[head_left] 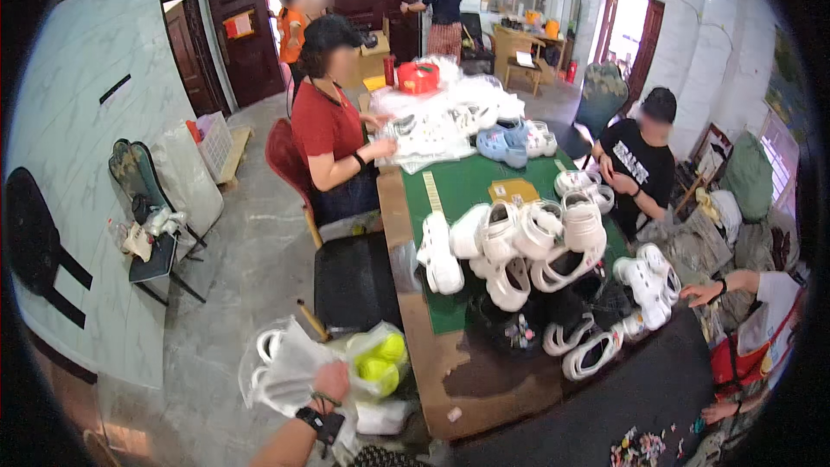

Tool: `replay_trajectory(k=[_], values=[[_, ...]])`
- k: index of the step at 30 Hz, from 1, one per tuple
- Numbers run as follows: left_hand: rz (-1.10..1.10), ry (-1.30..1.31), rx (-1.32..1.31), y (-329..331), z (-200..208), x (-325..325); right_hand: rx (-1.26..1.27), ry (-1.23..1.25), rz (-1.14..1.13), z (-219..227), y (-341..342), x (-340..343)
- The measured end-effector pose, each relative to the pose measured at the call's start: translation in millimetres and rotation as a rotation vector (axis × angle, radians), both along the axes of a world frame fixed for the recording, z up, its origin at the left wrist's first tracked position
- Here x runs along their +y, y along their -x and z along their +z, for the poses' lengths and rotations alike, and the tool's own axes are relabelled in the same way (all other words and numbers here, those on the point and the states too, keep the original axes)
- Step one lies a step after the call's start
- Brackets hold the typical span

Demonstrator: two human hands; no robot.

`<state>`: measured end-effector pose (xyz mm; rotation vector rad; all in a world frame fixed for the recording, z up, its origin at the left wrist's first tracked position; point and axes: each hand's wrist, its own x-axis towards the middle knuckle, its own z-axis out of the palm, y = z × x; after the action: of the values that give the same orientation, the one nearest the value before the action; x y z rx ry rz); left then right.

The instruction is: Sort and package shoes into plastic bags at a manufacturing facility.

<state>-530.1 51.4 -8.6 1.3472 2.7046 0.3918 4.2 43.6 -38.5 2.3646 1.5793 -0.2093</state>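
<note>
My left hand [330, 380], with a dark watch on its wrist, reaches down beside the table's near left corner. Its fingers are closed on the edge of a translucent plastic bag [298, 352]. White clogs [270, 346] show through the plastic on the left of the hand. Bright yellow-green clogs [378, 367] lie in clear plastic to its right. Below them is another white, plastic-wrapped thing [385, 418], whose kind I cannot make out. My right hand is out of view.
A black chair [354, 281] stands just beyond the bags. White clogs [501, 233] are piled on the green-topped table [445, 316], with small colourful pieces [638, 448] near its front. A person in red [324, 125] sits left, another in black [640, 160] right; a co-worker's hands [699, 294] reach in at right.
</note>
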Motion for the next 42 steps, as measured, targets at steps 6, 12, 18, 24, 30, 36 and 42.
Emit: replay_trajectory(k=[6, 12, 18, 24, 30, 36, 42], values=[[-0.003, -0.251, -0.092, 0.0, 85.4, -44.5, -0.017, -0.012, -0.092, -11.9, -23.0, -16.0], [-0.184, -0.476, -0.229, -71.4, 206.2, -41.8, 0.336, -0.003, -0.041, 64.9, -12.1, 1.4], [-0.486, -0.754, -0.117, -124.5, 239.8, -38.6, 1.006, -0.165, 0.225, 62.3, -24.2, -13.4], [-0.902, -0.381, -0.371, -226.1, 271.7, -2.9, 1.593, -0.382, 0.173, 114.4, -66.6, -46.0], [-1.371, -0.223, -0.698, -372.7, 254.1, 34.3, 1.847, -0.399, -0.181, 94.5, -144.1, -113.8], [-1.577, -0.373, -0.618, -469.7, 162.2, 57.9, 1.731, -0.574, -0.580, 74.0, -195.7, -173.5], [-1.550, -0.213, -0.749, -502.2, 73.2, 59.1, 1.655, -0.757, -0.540, 71.0, -185.8, -159.0]])
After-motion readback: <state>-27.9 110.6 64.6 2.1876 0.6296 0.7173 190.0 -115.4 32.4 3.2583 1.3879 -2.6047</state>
